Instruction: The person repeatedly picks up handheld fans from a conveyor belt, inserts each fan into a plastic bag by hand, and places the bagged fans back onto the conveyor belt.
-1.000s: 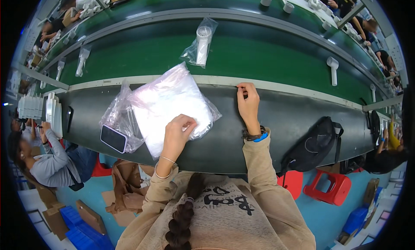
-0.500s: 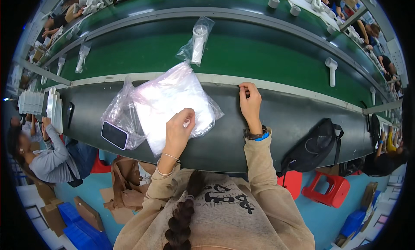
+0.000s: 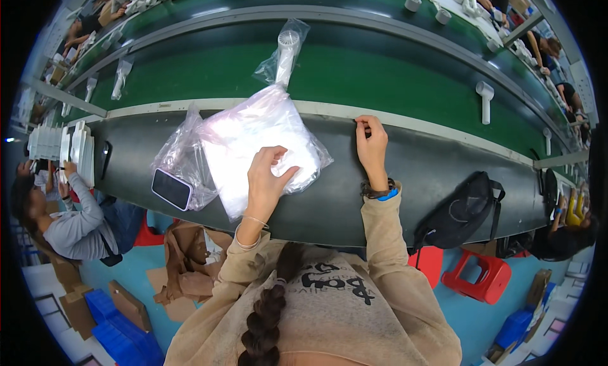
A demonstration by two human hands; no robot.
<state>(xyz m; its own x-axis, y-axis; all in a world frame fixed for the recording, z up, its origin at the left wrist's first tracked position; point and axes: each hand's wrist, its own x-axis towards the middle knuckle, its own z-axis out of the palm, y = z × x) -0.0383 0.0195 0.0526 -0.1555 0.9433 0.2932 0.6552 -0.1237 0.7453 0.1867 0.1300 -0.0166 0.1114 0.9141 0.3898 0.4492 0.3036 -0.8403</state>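
Overhead, a green conveyor belt [image 3: 392, 68] is seen stretched behind a long dark tabletop [image 3: 411, 170], the two divided by a pale rail [image 3: 443, 132]. At the far left, a co-worker in a grey top [image 3: 76, 233] is pictured seated beside upright white pieces [image 3: 79, 147]. On the tabletop, a stack of clear plastic bags [image 3: 231, 154] is spread left of centre, its far corner reaching over the rail, with crumpled clear plastic [image 3: 176, 144] bunched at its left. A black backpack [image 3: 456, 214] is laid at the right, and a red stool [image 3: 479, 277] is glimpsed below it on the floor. A white handheld fan [image 3: 286, 56], wrapped in clear plastic, is shown on the belt just beyond the stack's far corner; an unwrapped white fan [image 3: 485, 103] is seen farther right. The left hand [image 3: 265, 182] is held over the stack, its grip released, thumb and fingers parted. The right hand [image 3: 372, 141] is placed near the tabletop's far edge with fingers curled; whether anything is pinched cannot be told. A phone [image 3: 171, 189] is set against the crumpled plastic.
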